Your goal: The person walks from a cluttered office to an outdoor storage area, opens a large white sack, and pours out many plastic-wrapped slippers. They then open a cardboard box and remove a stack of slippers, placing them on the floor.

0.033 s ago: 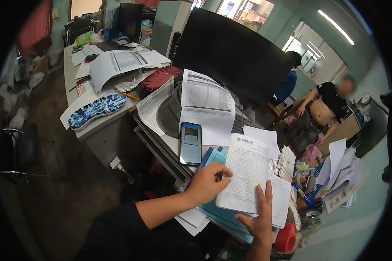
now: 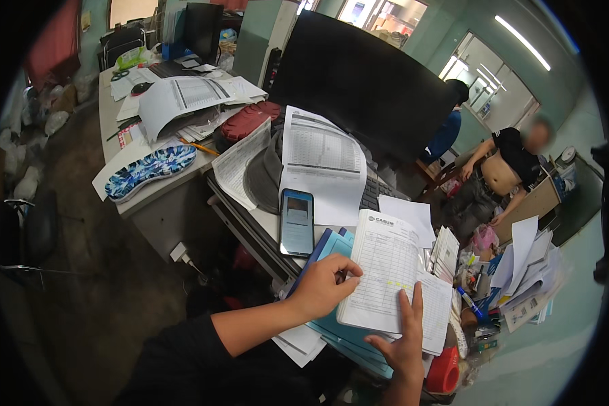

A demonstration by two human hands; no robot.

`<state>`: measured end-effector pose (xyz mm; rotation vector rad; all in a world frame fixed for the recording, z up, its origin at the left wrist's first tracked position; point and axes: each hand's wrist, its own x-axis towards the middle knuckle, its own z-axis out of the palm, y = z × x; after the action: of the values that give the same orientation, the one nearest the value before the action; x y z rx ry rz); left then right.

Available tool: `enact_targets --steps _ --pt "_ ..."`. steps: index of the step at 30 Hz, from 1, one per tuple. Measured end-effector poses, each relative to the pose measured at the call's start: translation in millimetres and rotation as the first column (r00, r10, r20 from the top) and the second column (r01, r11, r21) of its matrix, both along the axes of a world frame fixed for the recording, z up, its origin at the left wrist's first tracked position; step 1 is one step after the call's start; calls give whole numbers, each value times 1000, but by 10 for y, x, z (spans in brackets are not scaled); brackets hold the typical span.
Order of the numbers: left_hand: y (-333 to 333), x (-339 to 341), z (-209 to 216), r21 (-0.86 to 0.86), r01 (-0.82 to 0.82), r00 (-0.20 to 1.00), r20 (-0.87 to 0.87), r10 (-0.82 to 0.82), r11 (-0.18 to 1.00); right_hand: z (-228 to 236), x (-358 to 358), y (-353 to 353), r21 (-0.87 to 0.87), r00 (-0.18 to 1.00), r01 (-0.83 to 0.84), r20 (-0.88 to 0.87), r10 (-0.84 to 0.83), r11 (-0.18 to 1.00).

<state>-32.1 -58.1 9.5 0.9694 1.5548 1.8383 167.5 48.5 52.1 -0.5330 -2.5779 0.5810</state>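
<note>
A thick pad of printed forms (image 2: 380, 257) lies tilted on blue folders (image 2: 338, 326), with a yellow highlighted line across its top sheet. At the pad's left edge, my left hand (image 2: 323, 287) is closed, its thumb and curled fingers pinching the edge of the pages. My right hand (image 2: 402, 331) is open against the lower right of the pad, thumb and fingers spread apart. Just beyond my left hand is a smartphone (image 2: 296, 223) with a lit screen. A printed table sheet (image 2: 321, 152) stretches behind the phone.
A camouflage-patterned shoe sole (image 2: 150, 172) and a dark red sole (image 2: 249, 122) rest to the left. The large black monitor (image 2: 365, 88) stands at the back. On the right are a red tape dispenser (image 2: 443, 371), a blue marker (image 2: 469, 302) and loose papers. Two people are beyond.
The pad has shifted very slightly under my hands. Otherwise, both hands hold the same positions.
</note>
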Motion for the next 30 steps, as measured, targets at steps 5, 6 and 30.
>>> enact_targets --steps 5,6,30 --pt "-58 -77 -14 -100 76 986 -142 -90 992 -36 61 -28 17 988 107 110 -108 994" --pt "-79 -78 -31 -128 66 975 -204 -92 990 -52 54 -42 45 985 117 121 -122 992" --pt "-579 -968 -481 -190 -519 565 -808 167 833 142 -393 -275 210 955 161 212 -206 964"
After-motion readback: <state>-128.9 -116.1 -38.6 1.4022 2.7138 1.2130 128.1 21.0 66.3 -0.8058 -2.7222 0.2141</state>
